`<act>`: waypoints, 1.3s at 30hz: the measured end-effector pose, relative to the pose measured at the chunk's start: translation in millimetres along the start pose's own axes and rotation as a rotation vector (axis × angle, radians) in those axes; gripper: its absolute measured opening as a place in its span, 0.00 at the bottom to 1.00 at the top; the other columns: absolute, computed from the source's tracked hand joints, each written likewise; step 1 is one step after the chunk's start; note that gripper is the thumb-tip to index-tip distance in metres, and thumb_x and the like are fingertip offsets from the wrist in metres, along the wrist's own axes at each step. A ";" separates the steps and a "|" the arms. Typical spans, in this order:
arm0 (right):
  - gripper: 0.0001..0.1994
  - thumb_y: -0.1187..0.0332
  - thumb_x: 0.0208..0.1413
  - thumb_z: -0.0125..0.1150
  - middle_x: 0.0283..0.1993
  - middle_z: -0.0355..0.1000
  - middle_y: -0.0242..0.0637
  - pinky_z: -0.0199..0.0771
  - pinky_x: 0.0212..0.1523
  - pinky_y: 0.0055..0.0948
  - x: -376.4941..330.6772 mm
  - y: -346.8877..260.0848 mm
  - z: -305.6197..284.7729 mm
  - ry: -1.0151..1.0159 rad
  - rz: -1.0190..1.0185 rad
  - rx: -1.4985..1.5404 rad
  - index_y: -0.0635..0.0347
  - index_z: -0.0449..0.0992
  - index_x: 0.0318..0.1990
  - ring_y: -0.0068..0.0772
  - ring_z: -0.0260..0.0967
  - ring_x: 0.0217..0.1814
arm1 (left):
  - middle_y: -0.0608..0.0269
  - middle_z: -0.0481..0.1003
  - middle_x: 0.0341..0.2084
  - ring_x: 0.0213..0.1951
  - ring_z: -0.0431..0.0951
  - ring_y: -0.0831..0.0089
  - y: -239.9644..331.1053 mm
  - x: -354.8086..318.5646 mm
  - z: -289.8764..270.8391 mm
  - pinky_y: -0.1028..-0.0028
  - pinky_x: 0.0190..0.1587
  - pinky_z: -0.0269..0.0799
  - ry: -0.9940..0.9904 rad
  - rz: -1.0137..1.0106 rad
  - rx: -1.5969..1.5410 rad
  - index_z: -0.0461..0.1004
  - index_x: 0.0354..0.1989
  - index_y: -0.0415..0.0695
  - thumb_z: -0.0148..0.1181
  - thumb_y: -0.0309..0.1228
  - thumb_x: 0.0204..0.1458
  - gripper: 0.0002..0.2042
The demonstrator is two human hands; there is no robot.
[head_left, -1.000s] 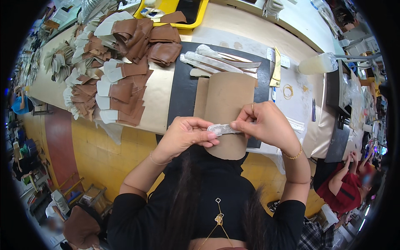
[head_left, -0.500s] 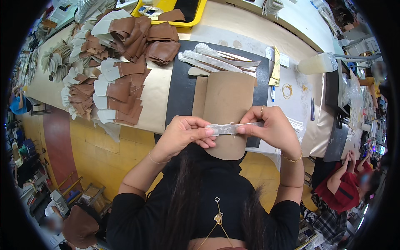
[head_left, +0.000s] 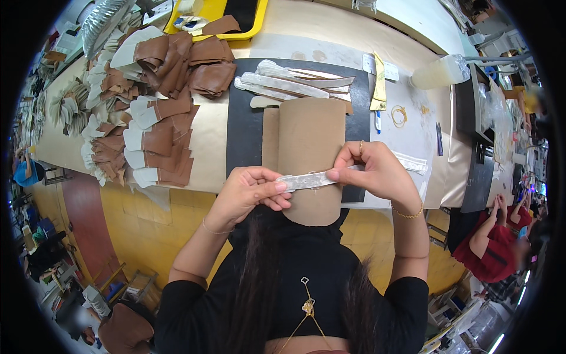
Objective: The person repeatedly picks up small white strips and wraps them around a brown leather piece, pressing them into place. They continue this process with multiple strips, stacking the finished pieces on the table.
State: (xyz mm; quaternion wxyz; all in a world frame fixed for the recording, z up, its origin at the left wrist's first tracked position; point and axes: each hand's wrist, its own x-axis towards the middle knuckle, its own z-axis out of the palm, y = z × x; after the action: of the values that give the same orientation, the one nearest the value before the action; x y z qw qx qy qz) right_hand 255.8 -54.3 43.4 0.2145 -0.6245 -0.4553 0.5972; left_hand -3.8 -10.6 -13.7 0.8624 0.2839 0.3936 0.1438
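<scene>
1. Mid-frame, we see a pale grey, slender strip (head_left: 309,180) held crosswise in front of a curved brown sheet (head_left: 312,135). Its underside is out of our sight.
2. Left hand (head_left: 250,187): thumb and fingers pinched together on the strip's left end. The thumb covers part of that end; we cannot make out how the fingertips sit behind it.
3. Right hand (head_left: 374,171): likewise clamped on the strip, toward its right end. The thumb lies on the near face; the gripping fingers are largely hidden, as is the stretch of strip under the thumb.
4. The brown sheet hides part of the black mat (head_left: 244,141) and overlaps the lower edge of a heap of pale strips (head_left: 286,87), upper centre. They overlap too much for us to count.
5. Upper left, brown-and-white pieces (head_left: 159,138) lie in overlapping bunches on the surface (head_left: 209,141). Lower layers are covered.
6. A yellow tray (head_left: 257,26) is cut off by the top edge.
7. Upper right, a translucent bottle (head_left: 441,72) lies tilted; its contents look cloudy to us.
8. Far right, a person in red (head_left: 492,253) is bent by the lens, details blurred.
</scene>
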 end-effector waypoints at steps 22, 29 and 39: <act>0.14 0.62 0.47 0.72 0.22 0.68 0.23 0.59 0.26 0.16 -14.6 48.0 -6.7 0.149 -0.107 0.192 0.61 0.74 0.27 0.11 0.59 0.26 | 0.58 0.70 0.37 0.33 0.78 0.72 0.6 9.9 -32.4 0.77 0.32 0.80 -0.115 0.233 0.104 0.75 0.33 0.33 0.61 0.23 0.52 0.05; 0.13 0.62 0.52 0.69 0.23 0.69 0.25 0.63 0.27 0.14 -15.8 65.8 -5.3 0.103 -0.007 0.456 0.60 0.72 0.26 0.13 0.62 0.25 | 0.61 0.64 0.39 0.33 0.73 0.76 -6.0 20.8 -41.2 0.77 0.32 0.82 -0.107 0.167 0.099 0.75 0.31 0.33 0.63 0.23 0.50 0.05; 0.14 0.61 0.52 0.69 0.23 0.70 0.27 0.66 0.26 0.16 3.7 92.6 13.5 0.050 -0.092 0.660 0.62 0.74 0.28 0.15 0.64 0.24 | 0.60 0.66 0.39 0.35 0.75 0.73 -13.6 32.8 -42.2 0.76 0.32 0.82 -0.106 0.106 0.054 0.76 0.31 0.33 0.63 0.22 0.48 0.05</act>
State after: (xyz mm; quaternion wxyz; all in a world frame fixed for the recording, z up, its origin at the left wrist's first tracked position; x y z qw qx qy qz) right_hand 271.5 -100.6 -36.4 0.4430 -0.5145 -0.2596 0.6868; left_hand -14.3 9.9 -63.8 0.8654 0.3346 0.3354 0.1631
